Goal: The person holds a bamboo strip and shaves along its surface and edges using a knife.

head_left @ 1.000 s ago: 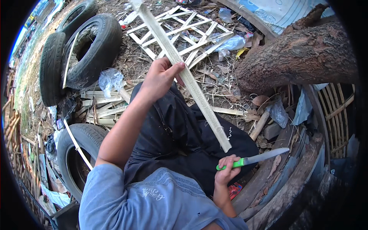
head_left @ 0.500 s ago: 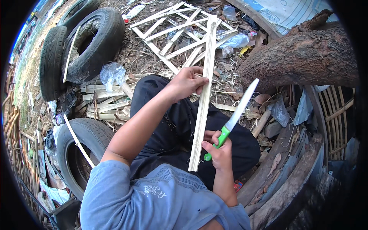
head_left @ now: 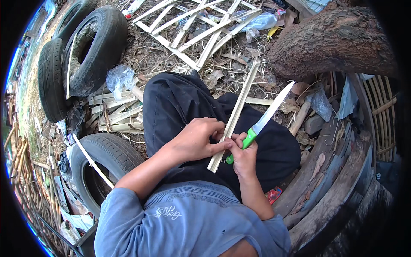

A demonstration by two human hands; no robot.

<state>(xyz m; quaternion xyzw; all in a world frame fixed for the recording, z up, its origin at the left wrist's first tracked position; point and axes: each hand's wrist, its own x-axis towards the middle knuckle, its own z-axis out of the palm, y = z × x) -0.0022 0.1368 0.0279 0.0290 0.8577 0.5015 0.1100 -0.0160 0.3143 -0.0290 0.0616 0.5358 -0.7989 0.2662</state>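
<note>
A long pale bamboo strip (head_left: pixel 240 100) slants up over my lap. My left hand (head_left: pixel 199 138) is closed on it near the lower end, thumb and fingertips pinching its left side. Just to the right, my right hand (head_left: pixel 245 159) grips a knife (head_left: pixel 269 112) by its green handle, and the silver blade points up and to the right. The right hand's thumb and fingers are against the strip too, close to the left thumb. The blade stands apart from the strip, which ends a little below both hands.
On the leaf-strewn ground ahead lies a lattice of bamboo strips (head_left: pixel 165 41). Old tyres (head_left: pixel 100 53) stand at the left, with more split bamboo (head_left: pixel 122 127) nearby. A thick tree trunk (head_left: pixel 334 45) and curved timbers (head_left: pixel 329 184) border the right side.
My left hand has slid down the strip toward my right hand. The strip has come lower and tilts more to the right. The knife stays in my right hand.
</note>
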